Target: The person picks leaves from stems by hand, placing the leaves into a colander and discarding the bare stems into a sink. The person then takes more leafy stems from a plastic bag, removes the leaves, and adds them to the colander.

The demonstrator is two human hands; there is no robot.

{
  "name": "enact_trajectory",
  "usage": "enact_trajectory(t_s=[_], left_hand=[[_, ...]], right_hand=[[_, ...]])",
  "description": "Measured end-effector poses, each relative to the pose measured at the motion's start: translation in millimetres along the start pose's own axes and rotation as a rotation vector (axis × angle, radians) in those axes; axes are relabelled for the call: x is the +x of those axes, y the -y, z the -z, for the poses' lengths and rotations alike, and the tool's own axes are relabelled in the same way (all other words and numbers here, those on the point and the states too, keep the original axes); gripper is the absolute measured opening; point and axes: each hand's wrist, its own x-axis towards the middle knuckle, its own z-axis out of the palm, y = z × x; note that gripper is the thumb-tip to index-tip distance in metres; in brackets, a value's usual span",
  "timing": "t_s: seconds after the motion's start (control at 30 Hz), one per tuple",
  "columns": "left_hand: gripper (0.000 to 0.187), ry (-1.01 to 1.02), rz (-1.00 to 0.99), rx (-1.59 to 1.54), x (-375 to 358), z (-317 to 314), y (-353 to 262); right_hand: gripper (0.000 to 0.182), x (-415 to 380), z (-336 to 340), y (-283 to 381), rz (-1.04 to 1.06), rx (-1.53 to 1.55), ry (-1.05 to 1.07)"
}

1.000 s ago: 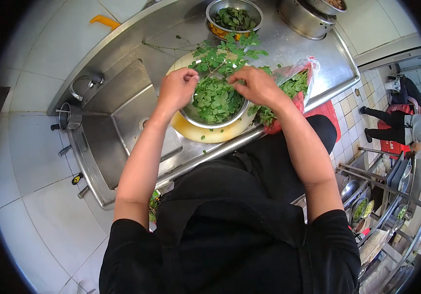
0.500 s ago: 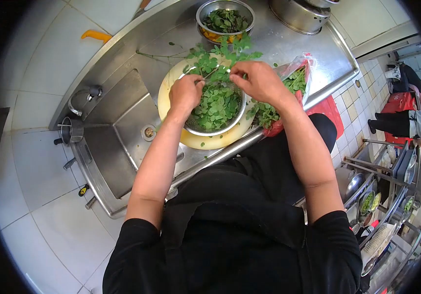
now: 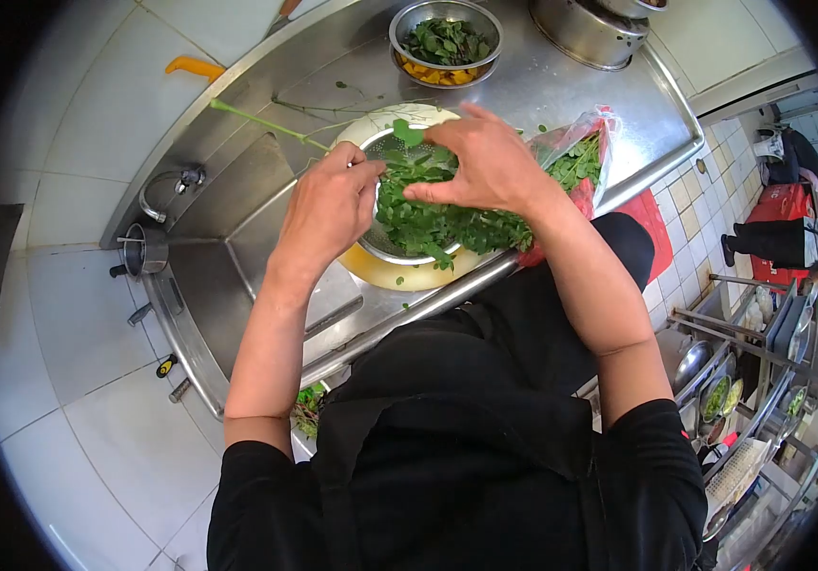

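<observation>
My left hand (image 3: 329,202) is closed on a green leafy stem (image 3: 271,124), whose bare end sticks out toward the upper left. Its leaves (image 3: 466,230) spread to the right across a perforated metal colander (image 3: 375,149), hiding most of what lies inside. Fingers apart, my right hand (image 3: 492,164) hovers over those leaves, its thumb pointing at my left hand. The colander stands on a thick round yellowish board (image 3: 399,276) at the sink's edge. Thin stripped stems (image 3: 352,109) lie behind it on the steel counter.
Behind are a steel bowl of dark leaves (image 3: 445,43) above orange-yellow pieces and a large pot (image 3: 585,38). A plastic bag of greens (image 3: 580,157) lies right. The sink basin (image 3: 204,285) and tap (image 3: 180,181) are left. Another person (image 3: 780,238) stands beyond shelving (image 3: 751,343).
My left hand has moved left and down, with the stem now pointing upper left. My right hand has opened over the leaves, which have swung down across the colander.
</observation>
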Motion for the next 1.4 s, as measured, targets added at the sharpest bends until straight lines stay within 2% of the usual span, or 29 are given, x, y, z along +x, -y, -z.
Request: enact_trajectory(t_s=[0.07,0.1,0.13,0.23,0.47,0.53,0.67,0.73,0.83,0.93,1.23,1.4], left_hand=[[0.019,0.027,-0.015,0.014,1,1,-3],[0.018,0.048,-0.040,0.007,2,1,-4],[0.018,0.069,-0.064,0.002,3,1,-5],[0.017,0.137,-0.057,0.045,5,1,-7],[0.015,0.205,-0.042,0.037,3,4,-9],[0.016,0.184,-0.020,-0.034,2,6,-8],[0.018,0.193,0.016,-0.110,-2,12,-6],[0.018,0.228,0.099,-0.219,-3,16,-8],[0.017,0.220,0.053,-0.239,-8,16,-2],[0.018,0.232,0.096,-0.278,-11,19,-4],[0.018,0.204,0.211,-0.380,-21,21,-9],[0.017,0.192,0.213,-0.392,-29,21,-6]], right_hand=[[0.066,0,3,4,-0.163,0.180,0.289],[0.058,-3,-4,1,-0.092,0.262,0.229],[0.058,-5,-9,0,-0.090,0.261,0.228],[0.036,-6,-14,5,-0.163,0.538,0.212],[0.027,-13,-19,2,-0.139,0.792,0.193],[0.025,-14,-17,1,-0.238,0.908,0.206],[0.025,-11,-11,-4,-0.243,0.984,0.194],[0.023,-10,-10,-5,-0.341,1.137,0.246],[0.020,-8,-2,-1,-0.377,1.244,0.308],[0.018,-9,-8,-7,-0.362,1.322,0.304],[0.016,-8,-4,-10,-0.377,1.283,0.357],[0.017,-9,-7,-15,-0.378,1.272,0.359]])
